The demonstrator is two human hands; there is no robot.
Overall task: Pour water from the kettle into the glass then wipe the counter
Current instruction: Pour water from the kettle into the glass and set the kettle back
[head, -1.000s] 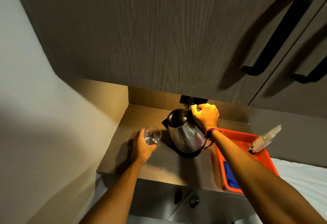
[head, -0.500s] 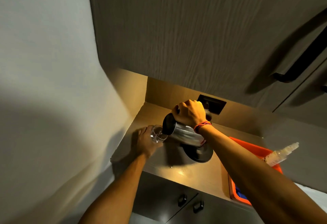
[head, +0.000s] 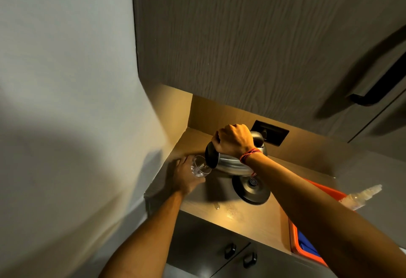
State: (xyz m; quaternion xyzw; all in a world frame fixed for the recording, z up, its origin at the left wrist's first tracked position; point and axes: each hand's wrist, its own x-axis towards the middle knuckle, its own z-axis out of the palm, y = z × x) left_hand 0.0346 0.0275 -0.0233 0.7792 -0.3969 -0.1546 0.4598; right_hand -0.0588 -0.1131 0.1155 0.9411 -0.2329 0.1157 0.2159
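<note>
No text, label, brand or number can be read anywhere; the kettle base (head: 251, 190) shows only concentric rings, no lettering

Kitchenette: counter (head: 252, 218), cabinets (head: 241, 36), kettle (head: 232, 163).

I have one view only, from the head camera, so nothing is shared with a second one. It looks forward and steeply down from above the surface (head: 252, 220), wide-angle, with lines bending toward the edges. A cabinet door (head: 252, 47) fills the upper frame close to the lens; a wall (head: 66, 80) takes the left side. Both forearms reach in from the bottom edge. The surface sits low in the middle, near but small in frame.
</note>
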